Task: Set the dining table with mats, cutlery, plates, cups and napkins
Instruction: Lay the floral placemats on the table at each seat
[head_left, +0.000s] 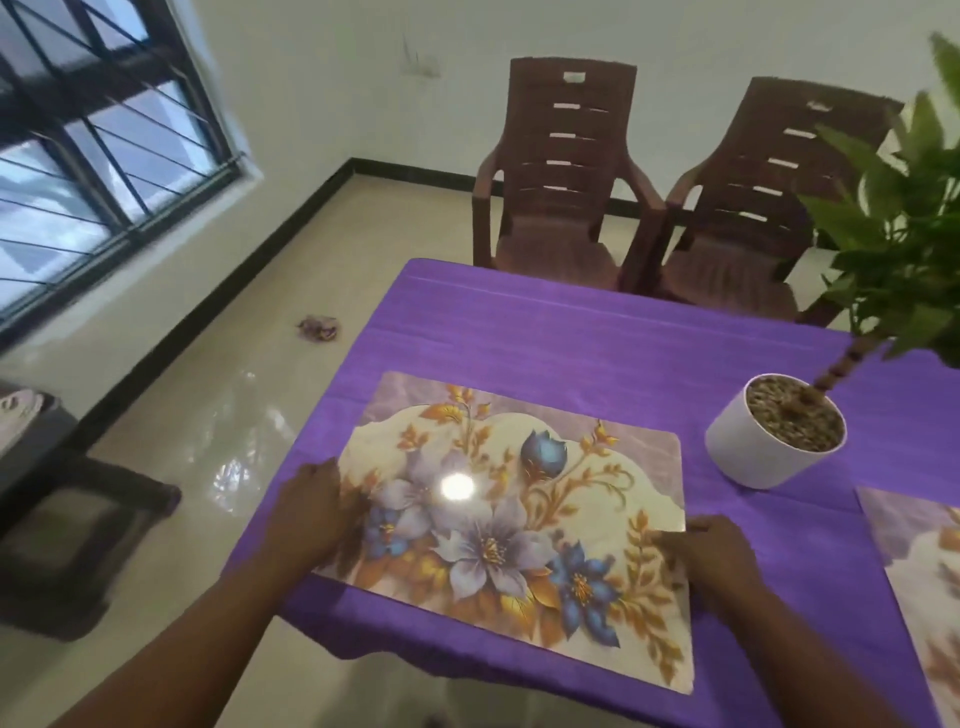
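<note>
A floral mat (511, 525) lies flat on the purple tablecloth (587, 332) near the table's near-left corner, its long side running slightly askew to the table edge. The left hand (311, 512) rests at the mat's nine o'clock edge, fingers curled down over that edge and touching it; whether they pinch the mat or only press on it, I cannot tell. The right hand (719, 558) sits at the mat's three o'clock edge, fingers bent and close together on the rim of the mat, thumb side toward the flowers; a firm grip cannot be confirmed here either.

At two o'clock from the mat stands a white pot (769, 447) with gravel on top and a leafy plant (893, 208) leaning up to the right; the pot stands just beside the mat's far-right corner, not touching it. A second mat (919, 577) with the same pattern lies at four o'clock, cut off by the picture's right edge, apart from the first.

Beyond the table, at twelve o'clock, two brown chairs (558, 176) stand side by side against the wall. A barred window (98, 150) fills the ten o'clock corner, and a small crumpled scrap (318, 328) lies on the shiny floor.
</note>
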